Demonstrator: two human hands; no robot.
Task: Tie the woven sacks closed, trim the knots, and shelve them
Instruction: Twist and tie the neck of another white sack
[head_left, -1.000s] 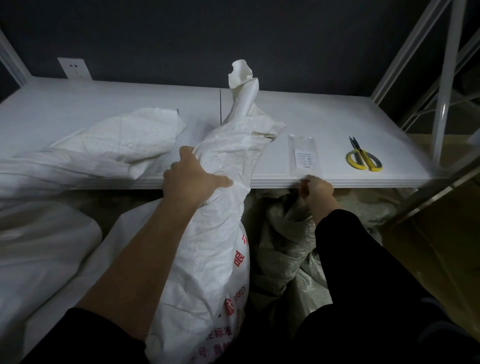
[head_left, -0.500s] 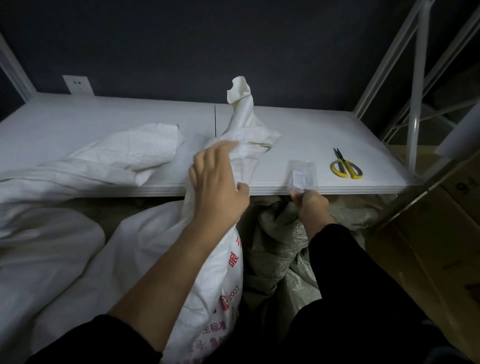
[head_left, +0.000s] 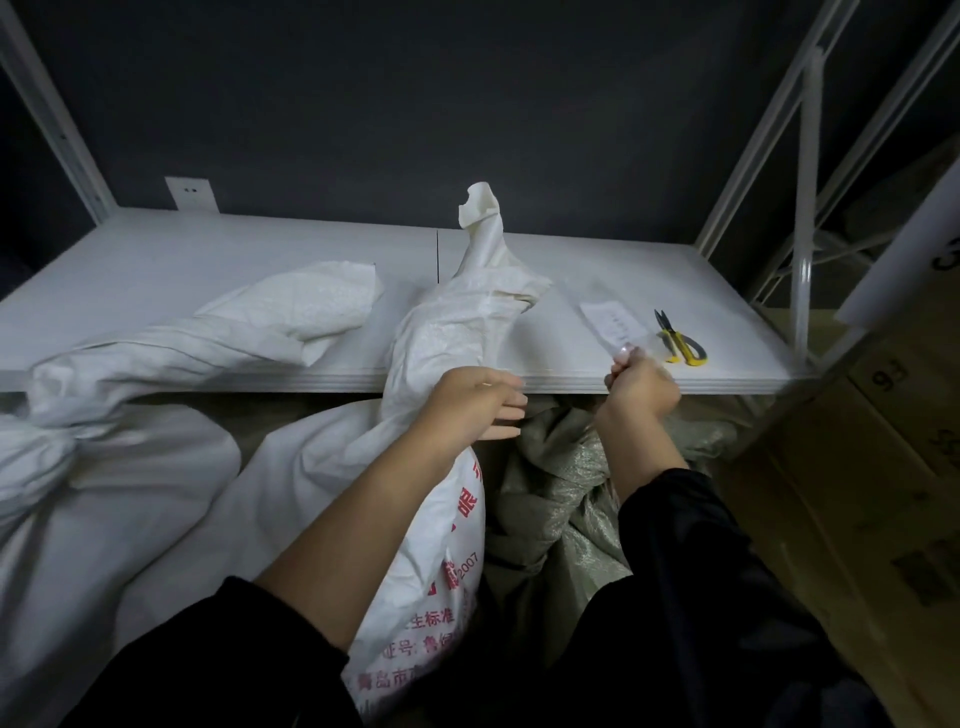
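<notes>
Your left hand (head_left: 478, 408) lies flat-fingered against the printed woven sack (head_left: 441, 338), whose twisted neck (head_left: 485, 244) runs up toward 12 o'clock, leaning on the shelf (head_left: 208, 270) edge. Your right hand (head_left: 641, 387), at 3 o'clock, pinches a clear labelled packet (head_left: 610, 325); the scissors (head_left: 681, 347) sit at its 2 o'clock. Half a second ago your left hand sat higher on the neck.

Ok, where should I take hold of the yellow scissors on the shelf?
By the yellow handle loops, coming from the front edge of the shelf. The scissors lie flat with blades pointing toward the back wall and handles nearest the person, beyond the right hand, which pinches a clear packet.
</notes>
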